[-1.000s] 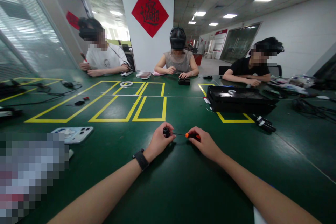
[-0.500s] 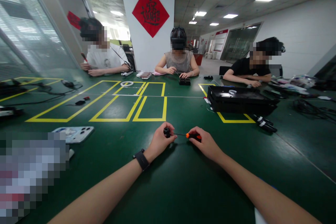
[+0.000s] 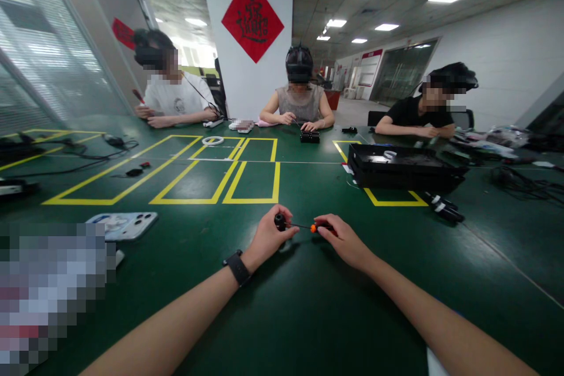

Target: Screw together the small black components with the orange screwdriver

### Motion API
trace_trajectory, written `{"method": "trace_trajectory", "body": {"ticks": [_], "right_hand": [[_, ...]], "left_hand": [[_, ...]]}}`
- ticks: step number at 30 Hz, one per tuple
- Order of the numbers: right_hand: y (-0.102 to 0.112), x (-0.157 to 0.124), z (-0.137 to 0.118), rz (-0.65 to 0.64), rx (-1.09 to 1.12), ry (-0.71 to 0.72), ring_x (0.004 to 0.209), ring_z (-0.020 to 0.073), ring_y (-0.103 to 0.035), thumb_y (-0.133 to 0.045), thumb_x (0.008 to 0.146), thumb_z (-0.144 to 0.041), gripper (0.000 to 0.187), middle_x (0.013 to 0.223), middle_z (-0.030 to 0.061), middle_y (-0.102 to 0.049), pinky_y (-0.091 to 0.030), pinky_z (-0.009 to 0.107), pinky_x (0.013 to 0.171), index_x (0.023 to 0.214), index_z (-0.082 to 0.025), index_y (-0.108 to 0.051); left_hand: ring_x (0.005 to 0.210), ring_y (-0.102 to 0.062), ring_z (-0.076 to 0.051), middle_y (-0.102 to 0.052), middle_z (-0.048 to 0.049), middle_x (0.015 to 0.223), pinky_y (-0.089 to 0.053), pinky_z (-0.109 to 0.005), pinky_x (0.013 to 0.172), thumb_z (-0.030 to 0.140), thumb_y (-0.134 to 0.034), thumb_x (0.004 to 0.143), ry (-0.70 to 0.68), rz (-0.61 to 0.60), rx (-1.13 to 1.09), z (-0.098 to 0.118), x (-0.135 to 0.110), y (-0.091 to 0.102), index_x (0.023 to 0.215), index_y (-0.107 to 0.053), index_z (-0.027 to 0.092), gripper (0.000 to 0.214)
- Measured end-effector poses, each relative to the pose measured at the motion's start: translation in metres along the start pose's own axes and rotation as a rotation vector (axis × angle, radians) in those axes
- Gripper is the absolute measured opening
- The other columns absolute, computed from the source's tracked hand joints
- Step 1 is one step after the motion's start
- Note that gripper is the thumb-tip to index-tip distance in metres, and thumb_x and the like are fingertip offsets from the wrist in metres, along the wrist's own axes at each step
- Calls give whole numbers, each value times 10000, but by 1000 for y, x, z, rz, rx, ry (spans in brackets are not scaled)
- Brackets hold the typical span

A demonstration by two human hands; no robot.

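My left hand (image 3: 268, 236) is closed around a small black round part (image 3: 279, 222), held just above the green table (image 3: 282, 317). My right hand (image 3: 341, 239) grips an orange-and-black screwdriver (image 3: 318, 227) by its handle. Its thin shaft points left, with the tip set against the black part. A black watch sits on my left wrist (image 3: 238, 267). Both forearms reach in from the bottom of the view.
A white phone (image 3: 121, 224) lies at the left. A black tray (image 3: 403, 167) sits at the right, with a black-and-white tool (image 3: 443, 208) in front of it. Yellow tape boxes (image 3: 251, 179) mark the table. Three people sit along the far side; cables lie at both ends.
My hands have stayed in the same place. The screwdriver handle has shifted very slightly left toward the black part.
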State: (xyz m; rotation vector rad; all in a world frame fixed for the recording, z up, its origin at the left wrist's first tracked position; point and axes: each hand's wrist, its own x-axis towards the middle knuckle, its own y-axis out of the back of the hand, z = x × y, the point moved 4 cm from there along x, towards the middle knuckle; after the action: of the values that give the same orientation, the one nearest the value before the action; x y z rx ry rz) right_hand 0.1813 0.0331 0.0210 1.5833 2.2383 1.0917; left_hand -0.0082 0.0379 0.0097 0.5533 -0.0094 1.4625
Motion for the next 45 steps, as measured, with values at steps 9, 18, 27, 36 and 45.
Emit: {"method": "trace_trajectory", "body": {"ticks": [9, 18, 27, 36, 45], "right_hand": [[2, 0, 0, -3, 0, 22, 928, 173, -517, -554, 788, -258, 237, 993, 42, -563, -403, 340, 844, 1017, -199, -549], [3, 0, -2, -26, -8, 40, 909, 166, -519, -462, 840, -216, 161, 954, 44, -570, -401, 339, 841, 941, -193, -585], [2, 2, 0, -24, 2, 48, 940, 170, -524, -364, 893, -256, 262, 962, 52, -584, -383, 340, 877, 923, -197, -617], [2, -1, -2, -26, 22, -17, 976, 175, -508, -460, 852, -301, 257, 1043, 53, -555, -390, 339, 875, 1076, -207, -542], [4, 0, -4, 67, -14, 34, 964, 176, -503, -382, 889, -260, 235, 1009, 52, -561, -389, 336, 863, 1036, -201, -555]], "left_hand": [[642, -518, -93, -539, 35, 723, -411, -217, 615, 240, -656, 663, 2, -1, -10, 1, 0, 1, 851, -485, 171, 263], [613, -493, -90, -527, 38, 686, -390, -209, 586, 276, -650, 674, 13, 7, 4, 2, -1, 1, 747, -461, 168, 229], [600, -473, -85, -508, 44, 673, -373, -201, 570, 278, -655, 672, -3, 12, 17, 2, 0, 1, 743, -476, 167, 222], [624, -479, -93, -521, 30, 702, -381, -212, 595, 343, -607, 725, 14, 19, 4, 1, 0, 1, 762, -498, 169, 209], [620, -476, -98, -528, 24, 693, -378, -216, 592, 331, -588, 732, 13, 15, -4, 4, 0, 3, 752, -515, 163, 184]]}}
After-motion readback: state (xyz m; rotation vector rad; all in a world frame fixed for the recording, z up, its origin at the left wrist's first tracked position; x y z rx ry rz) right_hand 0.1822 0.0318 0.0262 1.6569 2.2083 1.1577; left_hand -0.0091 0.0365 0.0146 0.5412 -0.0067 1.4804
